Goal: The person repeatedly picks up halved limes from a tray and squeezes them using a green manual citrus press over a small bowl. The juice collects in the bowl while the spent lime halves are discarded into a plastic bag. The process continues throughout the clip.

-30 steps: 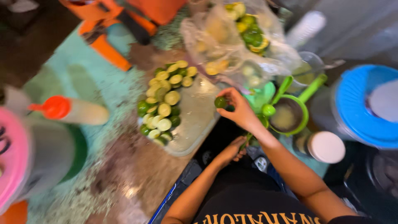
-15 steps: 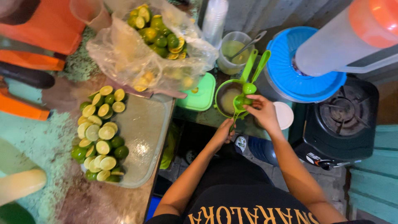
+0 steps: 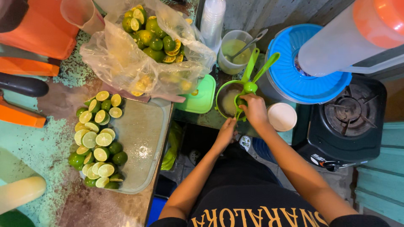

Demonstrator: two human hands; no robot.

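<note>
My right hand [image 3: 255,110] presses a lime half [image 3: 241,102] into the cup of a green hand squeezer [image 3: 251,86]. The squeezer's two handles stand apart and point up and away. It rests over a green bowl [image 3: 220,94] with pale juice in it. My left hand [image 3: 226,129] reaches from below, fingers together on the bowl's near rim. Halved limes [image 3: 99,141] lie in a pile on a clear tray [image 3: 139,143] to the left.
A plastic bag of whole and cut limes [image 3: 153,40] lies behind the tray, with a knife [image 3: 147,97] under it. Also there: a green lid [image 3: 201,98], a cup with juice and a spoon [image 3: 232,50], stacked cups [image 3: 212,19], a blue-lidded bucket [image 3: 303,82], a white lid [image 3: 282,117], a gas stove [image 3: 347,115].
My right hand carried a lime half from the tray over to the squeezer. My left hand rose from my lap to the bowl. The view swung to the right.
</note>
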